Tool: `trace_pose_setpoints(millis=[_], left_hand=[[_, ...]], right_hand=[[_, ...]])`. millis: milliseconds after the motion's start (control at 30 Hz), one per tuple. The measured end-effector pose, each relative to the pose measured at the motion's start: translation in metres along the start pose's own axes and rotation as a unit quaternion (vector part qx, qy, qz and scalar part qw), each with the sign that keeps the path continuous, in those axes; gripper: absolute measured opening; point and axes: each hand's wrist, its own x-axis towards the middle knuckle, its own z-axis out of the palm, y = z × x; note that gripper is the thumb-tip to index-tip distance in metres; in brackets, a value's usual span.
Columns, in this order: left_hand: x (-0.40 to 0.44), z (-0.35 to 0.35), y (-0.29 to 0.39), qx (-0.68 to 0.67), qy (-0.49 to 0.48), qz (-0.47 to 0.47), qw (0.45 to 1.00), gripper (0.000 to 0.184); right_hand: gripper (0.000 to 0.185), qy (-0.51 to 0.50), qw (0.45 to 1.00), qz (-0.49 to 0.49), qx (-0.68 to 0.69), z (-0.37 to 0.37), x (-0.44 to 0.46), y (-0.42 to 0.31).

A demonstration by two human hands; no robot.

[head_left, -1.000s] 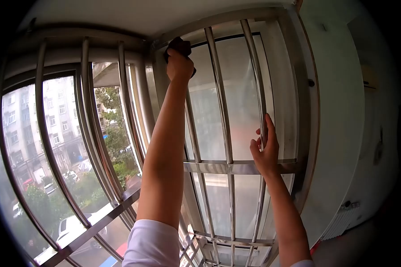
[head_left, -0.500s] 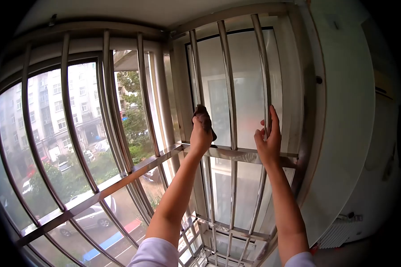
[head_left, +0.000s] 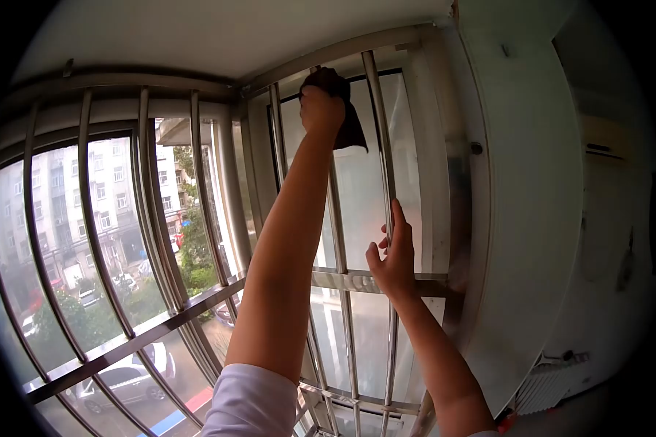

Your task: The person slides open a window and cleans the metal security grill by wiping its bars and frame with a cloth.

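Near the top of the right-hand window grille, my left hand [head_left: 321,111] is closed around a dark brown cloth [head_left: 351,127]. The cloth wraps the upper part of the middle metal bar [head_left: 337,211], and a loose corner hangs down to the right. Lower down, my right hand [head_left: 395,261] is at the right-hand metal bar [head_left: 381,138]. Its index finger points up along that bar, the thumb stays on the near left side, and the other fingers curl partly out of sight behind it.
A horizontal rail [head_left: 368,282] crosses the grille below my right hand. Another barred window [head_left: 87,211] on the left looks onto buildings, trees and a parked car [head_left: 127,379]. Frosted glass [head_left: 404,167] lies behind the right bars, with a pale wall panel [head_left: 525,218] farther right.
My left hand has gone up with the cloth, from the left bar at mid-height to the top of the middle bar. My right hand stays at the right bar; the view has shifted.
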Motion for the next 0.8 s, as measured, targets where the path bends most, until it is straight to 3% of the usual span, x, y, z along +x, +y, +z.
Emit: trace_pose_setpoints(millis=[100,200,267,400,667,800], left_hand=[[0.032,0.001,0.008,-0.043,0.006,-0.047,0.998,0.065],[0.025,0.001,0.008,-0.026,0.022,-0.055,0.998,0.063],[0.031,0.006,-0.006,-0.043,0.036,-0.001,0.998,0.061],[0.023,0.005,-0.013,-0.054,-0.017,-0.032,0.998,0.052],[-0.102,0.007,-0.062,-0.074,-0.037,-0.016,0.996,0.047],[-0.173,0.011,-0.101,-0.070,-0.077,0.004,0.995,0.042]], right_hand=[[0.085,-0.004,1.000,-0.001,0.015,0.001,0.000,0.002],[0.085,-0.006,1.000,0.011,0.015,0.001,-0.002,0.000],[0.085,0.001,1.000,-0.006,0.005,0.001,-0.001,0.002],[0.082,-0.001,1.000,0.007,0.011,-0.001,0.000,-0.004],[0.078,-0.011,0.995,0.059,0.085,-0.002,0.000,0.001],[0.083,-0.014,0.995,0.024,0.100,-0.003,0.001,0.007]])
